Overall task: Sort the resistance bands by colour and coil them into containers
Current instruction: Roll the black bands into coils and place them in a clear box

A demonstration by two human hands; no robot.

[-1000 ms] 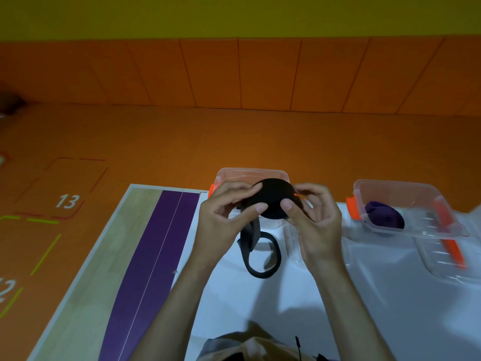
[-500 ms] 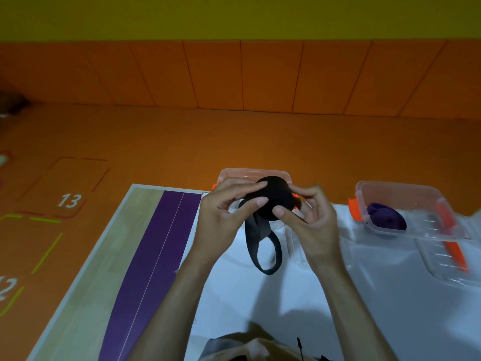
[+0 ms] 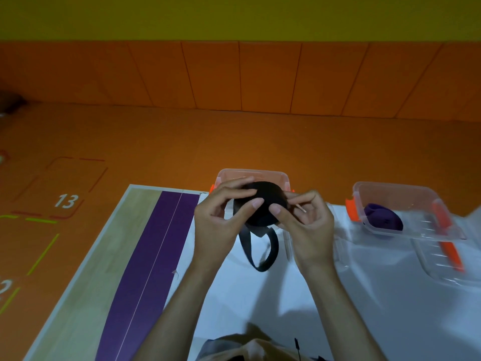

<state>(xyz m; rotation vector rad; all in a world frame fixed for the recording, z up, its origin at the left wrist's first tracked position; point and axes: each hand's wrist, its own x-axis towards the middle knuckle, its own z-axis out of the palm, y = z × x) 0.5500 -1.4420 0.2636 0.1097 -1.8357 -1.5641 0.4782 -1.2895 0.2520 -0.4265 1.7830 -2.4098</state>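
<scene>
Left fingers (image 3: pixel 248 207), right fingers (image 3: pixel 279 212): pinching coiled black band (image 3: pixel 263 201).
Loose tail (image 3: pixel 261 267): hanging below fingers, axis vertical.
Container (image 3: pixel 252 174): just behind fingers.

**Coil at centre, boxes behind and to the right**

The coil (image 3: pixel 265 204) is held between both hands above the table (image 3: pixel 260 303). The left hand (image 3: pixel 216 225) pinches it from 9 o'clock and the right hand (image 3: pixel 309 230) from 3 o'clock. Its tail (image 3: pixel 260 254) hangs at 6 o'clock; whether it touches the table cannot be told. Directly behind the coil, at 12 o'clock, a box (image 3: pixel 252 174) stands at the table's far edge. Well apart at 3 o'clock stands a second box (image 3: pixel 390 194) with a band (image 3: pixel 382 220) lying in it. A lid (image 3: pixel 442 269) lies just beside that box, at 4 o'clock from the coil. At 8 o'clock a strip (image 3: pixel 151 251) runs along the table. Past the table's left edge, at 9 o'clock, the floor (image 3: pixel 156 142) bears the mark (image 3: pixel 66 201) 13.
</scene>
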